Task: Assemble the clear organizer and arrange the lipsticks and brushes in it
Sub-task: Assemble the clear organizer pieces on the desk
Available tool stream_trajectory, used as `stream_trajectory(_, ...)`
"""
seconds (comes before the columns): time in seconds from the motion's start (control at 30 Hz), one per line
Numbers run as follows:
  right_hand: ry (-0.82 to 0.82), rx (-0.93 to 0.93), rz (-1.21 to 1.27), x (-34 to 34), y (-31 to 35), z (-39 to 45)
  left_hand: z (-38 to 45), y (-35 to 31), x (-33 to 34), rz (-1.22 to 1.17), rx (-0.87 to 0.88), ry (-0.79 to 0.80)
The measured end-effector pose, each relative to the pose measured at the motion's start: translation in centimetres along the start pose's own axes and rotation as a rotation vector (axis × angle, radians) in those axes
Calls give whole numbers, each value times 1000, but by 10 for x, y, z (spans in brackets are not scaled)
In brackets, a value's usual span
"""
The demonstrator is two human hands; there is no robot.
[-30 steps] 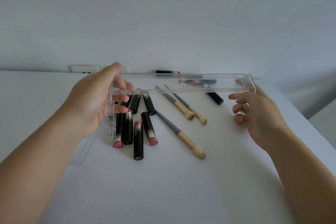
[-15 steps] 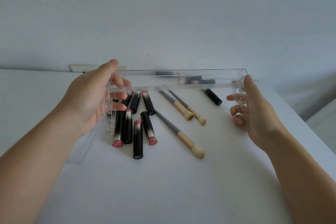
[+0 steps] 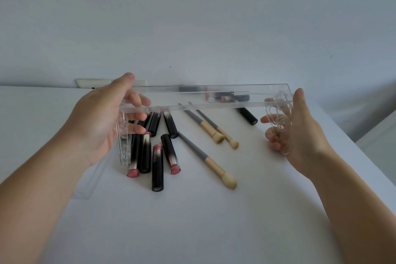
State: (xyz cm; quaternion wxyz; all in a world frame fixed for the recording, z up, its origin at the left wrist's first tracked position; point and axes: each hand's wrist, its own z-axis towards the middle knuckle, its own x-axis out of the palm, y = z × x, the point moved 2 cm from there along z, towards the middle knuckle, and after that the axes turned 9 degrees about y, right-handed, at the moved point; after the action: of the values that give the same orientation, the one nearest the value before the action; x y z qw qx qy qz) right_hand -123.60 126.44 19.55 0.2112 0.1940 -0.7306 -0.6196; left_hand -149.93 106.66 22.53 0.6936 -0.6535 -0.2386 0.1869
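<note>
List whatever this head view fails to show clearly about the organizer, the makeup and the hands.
- Lipsticks at the back: blurred behind the clear organizer; count unclear.
- Lipsticks in the near pile: upper ends hidden by the left hand and the organizer's end panel.
- Right hand: the clear end piece distorts its fingers.
- Flat clear piece beside the left forearm: nearly invisible on the white table, partly covered.

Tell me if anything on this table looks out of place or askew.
Nothing is damaged or spilled. The lipsticks and brushes lie loose in a scattered fan on the table, none yet in the organizer, which both hands hold above them. One clear panel lies apart under the left forearm.
</note>
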Motion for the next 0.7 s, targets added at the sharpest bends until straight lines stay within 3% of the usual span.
stream_trajectory(0.7, 15, -51, 7, 4, 3, -3, -3, 0, 4, 68, -1, -25)
